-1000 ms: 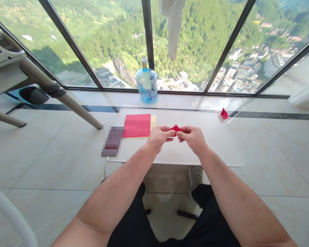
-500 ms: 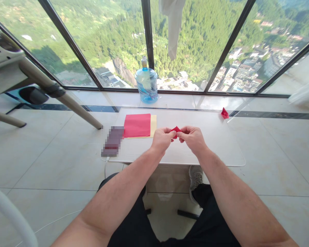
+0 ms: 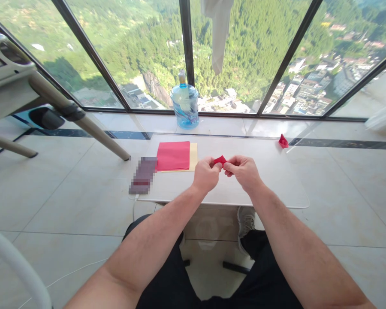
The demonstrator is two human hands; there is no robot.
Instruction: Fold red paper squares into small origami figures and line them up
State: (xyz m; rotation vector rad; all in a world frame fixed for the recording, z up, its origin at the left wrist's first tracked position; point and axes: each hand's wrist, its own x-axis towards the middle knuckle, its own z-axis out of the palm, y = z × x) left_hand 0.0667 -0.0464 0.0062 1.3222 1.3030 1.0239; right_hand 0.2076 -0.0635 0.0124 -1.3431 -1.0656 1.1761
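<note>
Between both hands, above the white table, is a small folded piece of red paper with a point sticking up. My left hand pinches its left side between thumb and fingers. My right hand grips its right side the same way. The fingers cover the lower part of the paper. Left of my left hand lies a stack of red paper sheets, with a yellow sheet showing from under it. A finished-looking red folded paper shape sits at the table's far right corner.
A blurred-out dark phone-like object lies at the table's left edge with a white cable. Beyond the table, a blue water jug stands by the window. A metal-legged frame rises on the left.
The folded red paper has turned slightly in my fingers, and less of it shows below my thumbs. The whole view has shifted a little.
</note>
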